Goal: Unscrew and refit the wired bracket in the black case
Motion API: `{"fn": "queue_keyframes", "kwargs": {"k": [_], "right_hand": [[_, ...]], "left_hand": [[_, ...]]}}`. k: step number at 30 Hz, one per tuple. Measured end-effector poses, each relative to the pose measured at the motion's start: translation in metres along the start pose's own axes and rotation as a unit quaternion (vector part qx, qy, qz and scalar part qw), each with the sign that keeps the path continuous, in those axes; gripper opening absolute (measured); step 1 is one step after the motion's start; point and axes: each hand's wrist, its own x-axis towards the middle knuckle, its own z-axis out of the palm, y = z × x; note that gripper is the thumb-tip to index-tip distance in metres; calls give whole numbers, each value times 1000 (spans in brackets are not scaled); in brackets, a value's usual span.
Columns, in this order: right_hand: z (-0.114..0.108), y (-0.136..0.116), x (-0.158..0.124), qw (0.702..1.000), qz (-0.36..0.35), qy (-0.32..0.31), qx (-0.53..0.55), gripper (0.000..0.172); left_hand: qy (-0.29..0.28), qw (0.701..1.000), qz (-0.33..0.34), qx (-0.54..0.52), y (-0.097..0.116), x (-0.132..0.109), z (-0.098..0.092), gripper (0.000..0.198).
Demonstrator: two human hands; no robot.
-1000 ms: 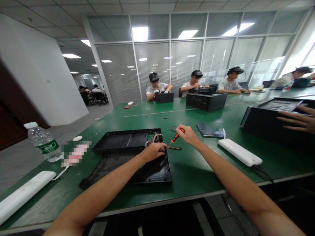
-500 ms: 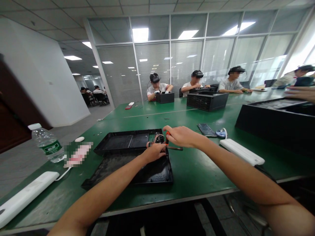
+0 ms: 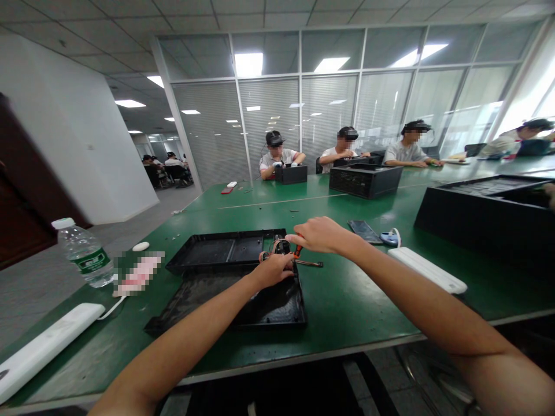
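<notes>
An open black plastic casing (image 3: 208,248) lies on the green table, its two halves next to each other. Bundled wires (image 3: 277,248) sit at its right end, and a cable (image 3: 310,263) sticks out past the edge. My right hand (image 3: 318,236) is closed around an orange and black screwdriver (image 3: 298,251), held tilted over the wires. Just below them, my left hand (image 3: 276,270) has its fingers closed on something I cannot make out, at the casing's right edge.
A water bottle (image 3: 89,254) and a white power bank (image 3: 52,346) stand left. At right are a phone (image 3: 364,231), another white power bank (image 3: 427,270) and a large black case (image 3: 481,225). Across the table (image 3: 347,312), people handle black boxes (image 3: 366,179).
My right hand has shifted slightly, and the screwdriver is more tilted. My left hand has barely moved. At the far right, another person's hand has moved away from above the large case.
</notes>
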Motion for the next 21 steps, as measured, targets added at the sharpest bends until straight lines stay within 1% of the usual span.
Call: {"fn": "queue_keyframes", "kwargs": {"k": [3,4,5,7,8,9,10,11,12,13,14,15,16,17,18,20,21], "right_hand": [[3,9,-1,994,-55,-44,87,35],[5,13,-1,991,-65,-45,104,33],[7,18,-1,991,-62,-32,115,33],[15,32,-1,989,-34,18,145,38],[21,42,-1,982,-13,43,182,40],[28,53,-3,969,9,65,236,40],[35,65,-5,946,35,87,309,40],[43,78,-7,908,73,113,396,39],[51,90,-11,855,108,152,483,37],[59,102,-14,795,132,201,558,35],[66,113,-17,738,148,234,616,32],[72,122,-20,688,159,258,659,31],[78,128,-21,650,168,272,689,31],[82,132,-22,624,177,275,709,31],[86,134,-22,607,187,273,723,30],[90,134,-20,584,200,263,742,29],[91,131,-19,574,202,257,750,28]], "left_hand": [[-3,1000,4,-6,1,-1,0,20],[-4,1000,7,-5,1,-1,0,21],[-4,1000,9,-2,1,-1,0,24],[2,1000,12,3,0,-2,0,32],[5,1000,14,1,-1,-2,-1,35],[8,1000,18,-3,-2,-2,-1,36],[10,1000,23,-9,-3,-3,-2,35],[12,999,29,-17,-4,-3,-2,33],[12,999,35,-25,-5,-3,-2,32],[12,999,39,-31,-6,-2,-3,32],[12,998,41,-36,-7,-2,-3,32],[15,998,40,-40,-7,-1,-3,33],[21,998,37,-44,-6,0,-4,32],[31,998,34,-47,-5,1,-4,30],[42,997,33,-50,-4,1,-5,27],[45,997,43,-50,-2,1,-8,21],[28,997,55,-46,-1,1,-9,18]]}}
